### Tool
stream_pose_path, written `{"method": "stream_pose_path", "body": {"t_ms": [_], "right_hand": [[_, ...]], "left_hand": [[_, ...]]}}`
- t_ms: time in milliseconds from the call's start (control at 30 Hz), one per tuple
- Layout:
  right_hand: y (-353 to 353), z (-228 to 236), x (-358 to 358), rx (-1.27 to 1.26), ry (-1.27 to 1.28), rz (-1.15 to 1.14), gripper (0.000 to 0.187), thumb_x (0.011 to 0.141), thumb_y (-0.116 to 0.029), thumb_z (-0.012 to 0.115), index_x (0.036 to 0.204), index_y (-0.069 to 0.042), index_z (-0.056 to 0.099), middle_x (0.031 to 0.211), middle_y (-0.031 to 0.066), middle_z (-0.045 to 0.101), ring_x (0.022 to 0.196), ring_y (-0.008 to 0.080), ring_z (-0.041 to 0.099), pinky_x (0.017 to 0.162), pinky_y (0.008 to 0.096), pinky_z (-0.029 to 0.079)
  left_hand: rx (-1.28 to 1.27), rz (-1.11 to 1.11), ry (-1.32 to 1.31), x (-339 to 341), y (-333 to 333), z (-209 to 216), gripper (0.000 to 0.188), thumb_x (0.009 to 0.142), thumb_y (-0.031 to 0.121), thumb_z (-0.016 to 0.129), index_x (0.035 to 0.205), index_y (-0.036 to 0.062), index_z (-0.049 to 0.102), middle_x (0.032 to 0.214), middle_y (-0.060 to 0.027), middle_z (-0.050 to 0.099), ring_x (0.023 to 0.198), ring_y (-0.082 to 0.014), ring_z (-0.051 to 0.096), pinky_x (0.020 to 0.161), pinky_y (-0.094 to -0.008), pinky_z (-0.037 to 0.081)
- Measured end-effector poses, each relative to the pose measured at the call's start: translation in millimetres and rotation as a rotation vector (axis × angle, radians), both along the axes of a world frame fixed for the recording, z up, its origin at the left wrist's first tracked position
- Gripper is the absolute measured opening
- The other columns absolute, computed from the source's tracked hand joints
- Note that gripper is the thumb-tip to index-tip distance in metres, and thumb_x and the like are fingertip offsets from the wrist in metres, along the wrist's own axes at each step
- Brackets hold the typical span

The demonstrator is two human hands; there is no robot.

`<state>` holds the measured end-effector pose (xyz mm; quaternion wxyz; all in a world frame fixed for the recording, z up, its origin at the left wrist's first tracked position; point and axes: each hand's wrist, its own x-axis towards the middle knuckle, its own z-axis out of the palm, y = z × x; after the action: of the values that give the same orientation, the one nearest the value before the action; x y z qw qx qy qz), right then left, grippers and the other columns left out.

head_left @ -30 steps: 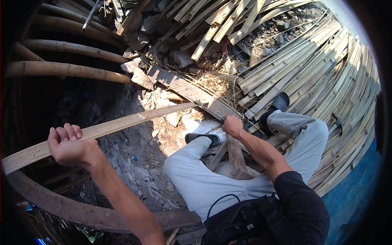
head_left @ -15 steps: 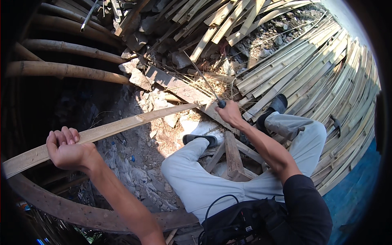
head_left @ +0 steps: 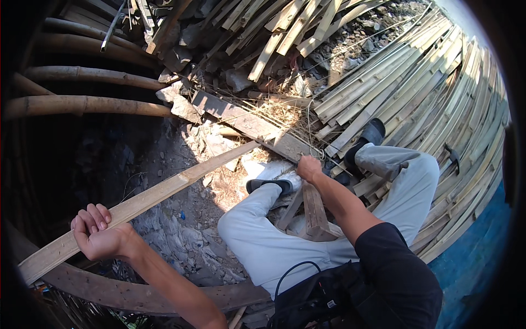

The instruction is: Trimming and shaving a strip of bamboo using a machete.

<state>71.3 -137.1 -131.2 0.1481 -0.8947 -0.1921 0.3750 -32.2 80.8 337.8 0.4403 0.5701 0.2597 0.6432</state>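
Note:
A long pale bamboo slat (head_left: 159, 193) slants from the lower left up to the middle. My left hand (head_left: 103, 233) is closed around its near part, fingers curled over the edge. The slat's far end meets the side of a wooden plank (head_left: 236, 117). At that plank's near end my right hand (head_left: 310, 168) is a fist, low in front of my knees. The dark-handled knife in it half a second ago is now mostly hidden by the hand, and I cannot make out its blade.
Split bamboo slats (head_left: 405, 93) cover the right side, with a hammer (head_left: 452, 159) lying on them. More slats (head_left: 296, 27) are piled at the back. Round bamboo poles (head_left: 98, 105) stick out at left beside broken stones (head_left: 185, 107). A wooden block (head_left: 315, 211) stands between my legs.
My right hand has come down and nearer, and the knife blade has dropped from clear view. My left hand and the slat have moved down and slightly right, the slat tilting more steeply.

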Motion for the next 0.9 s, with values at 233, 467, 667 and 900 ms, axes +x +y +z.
{"method": "stream_pose_path", "body": {"t_ms": [233,467,667,900], "right_hand": [[37,30,69,-0.105,-0.352,0.406,0.015,0.079,-0.011,0.059,0.082,-0.008,0.073,0.084,0.0114,0.071,0.084,0.0269,0.07,0.068,0.038,0.057],[23,60,45,0.158,0.201,-0.26,0.034,0.079,-0.022,0.061,0.099,0.004,0.067,0.101,0.0218,0.068,0.095,0.0362,0.066,0.079,0.0402,0.053],[14,39,-2,0.318,0.33,-0.202,0.061,0.078,-0.047,0.061,0.088,0.013,0.066,0.092,0.0361,0.062,0.092,0.0441,0.064,0.082,0.0463,0.051],[6,-7,-18,0.235,0.271,-0.252,0.08,0.088,-0.062,0.043,0.081,0.015,0.064,0.083,0.038,0.06,0.086,0.0496,0.062,0.078,0.0501,0.05]], "left_hand": [[0.019,0.004,0.049,-2,-5,-2,0.022,0.08,0.005,0.039,0.062,0.0123,0.029,0.055,0.0012,0.023,0.043,-0.0088,0.024,0.042,-0.0226,0.023],[0.03,0.024,0.057,15,-3,-1,0.019,0.079,0.005,0.04,0.063,0.0116,0.03,0.055,0.0017,0.023,0.043,-0.0086,0.024,0.041,-0.0225,0.022],[0.035,0.025,0.024,-9,22,3,0.016,0.078,0.004,0.04,0.065,0.0098,0.034,0.054,0.001,0.025,0.043,-0.0089,0.024,0.04,-0.0232,0.021],[0.027,0.021,0.021,-12,30,-4,0.015,0.074,0.002,0.04,0.064,0.0105,0.032,0.054,-0.0006,0.025,0.043,-0.0103,0.025,0.041,-0.0235,0.022]]}}
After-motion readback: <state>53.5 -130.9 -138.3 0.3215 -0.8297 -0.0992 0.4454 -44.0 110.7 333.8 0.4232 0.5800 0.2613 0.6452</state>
